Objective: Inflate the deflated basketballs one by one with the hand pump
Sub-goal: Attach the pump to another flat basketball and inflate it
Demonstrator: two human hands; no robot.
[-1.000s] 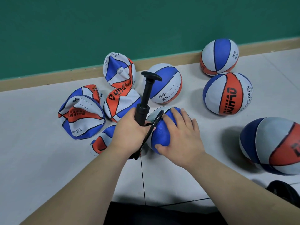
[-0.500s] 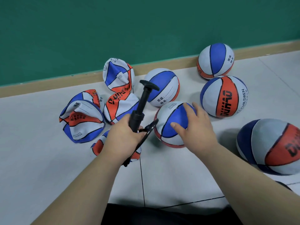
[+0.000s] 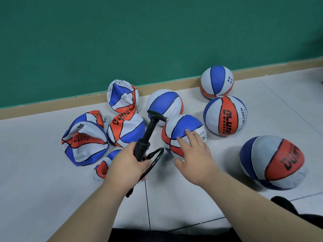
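Sprawling across the tiled floor [image 3: 52, 198], deflated basketballs [image 3: 85, 142] lie left of the black hand pump [image 3: 145, 137], an inflated basketball [image 3: 183, 124] sits just right of it, the left hand [image 3: 127, 165] grips its barrel, and the straight fingers [image 3: 190, 135] of the right hand [image 3: 197, 158] touch that ball.

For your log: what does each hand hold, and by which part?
The left hand grips the hand pump by its barrel. The right hand holds nothing; its open fingers lie over an inflated basketball.
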